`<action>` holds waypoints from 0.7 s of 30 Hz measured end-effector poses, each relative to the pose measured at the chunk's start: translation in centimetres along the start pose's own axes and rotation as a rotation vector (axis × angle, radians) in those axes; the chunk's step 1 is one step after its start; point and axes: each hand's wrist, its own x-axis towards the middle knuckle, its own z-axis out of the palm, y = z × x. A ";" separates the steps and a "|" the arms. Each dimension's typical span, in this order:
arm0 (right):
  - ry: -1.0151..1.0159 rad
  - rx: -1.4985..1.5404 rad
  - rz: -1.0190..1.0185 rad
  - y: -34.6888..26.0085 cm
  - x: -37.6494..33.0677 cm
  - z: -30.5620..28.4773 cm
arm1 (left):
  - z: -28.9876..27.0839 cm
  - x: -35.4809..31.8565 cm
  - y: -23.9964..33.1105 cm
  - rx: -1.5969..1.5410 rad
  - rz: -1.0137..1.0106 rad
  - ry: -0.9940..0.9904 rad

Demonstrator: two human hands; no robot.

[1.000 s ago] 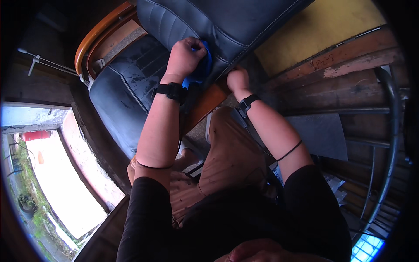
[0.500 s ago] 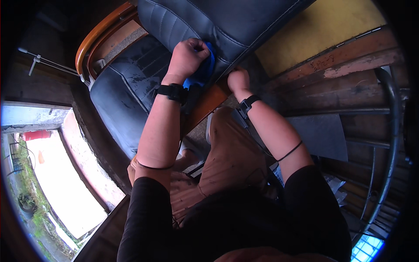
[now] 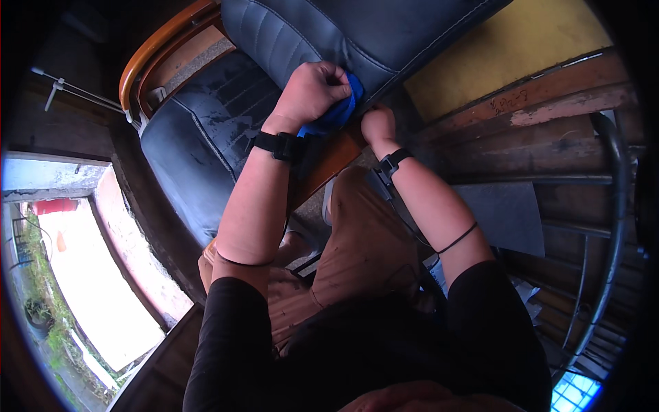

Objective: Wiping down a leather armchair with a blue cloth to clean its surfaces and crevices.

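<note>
Working at the stitched lower edge of a black, padded, leather-look backrest (image 3: 371,31), leaving free room between the right hand (image 3: 379,126) and a flat yellow panel (image 3: 508,58). Clamping a crumpled blue cloth (image 3: 338,115) at that edge in the left hand (image 3: 312,93); curling the right grip nearby, hiding its hold, impossible to tell.

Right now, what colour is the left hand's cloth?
The cloth is blue, clearest in the head view.

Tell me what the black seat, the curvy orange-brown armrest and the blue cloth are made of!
Black seat: leather or imitation leather, probably; it's smooth, slightly shiny and stitched.
Armrest: likely varnished wood, from its glossy orange-brown colour.
Blue cloth: soft fabric, since it bunches under the left hand; I can't tell which fibre.
</note>
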 end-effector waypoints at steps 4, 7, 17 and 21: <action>0.008 -0.019 -0.014 0.3 0.4 0.3 | 0.6 0.0 0.1 0.047 -0.047 0.079; 0.005 0.008 0.006 0.5 0.4 0.4 | 0.8 0.0 -0.4 0.217 0.017 0.218; 0.010 -0.004 -0.016 1.4 1.0 0.7 | 0.4 -0.1 0.4 0.054 0.026 0.072; 0.011 0.023 -0.001 1.1 0.6 0.9 | 0.6 -0.2 0.1 0.088 -0.051 0.098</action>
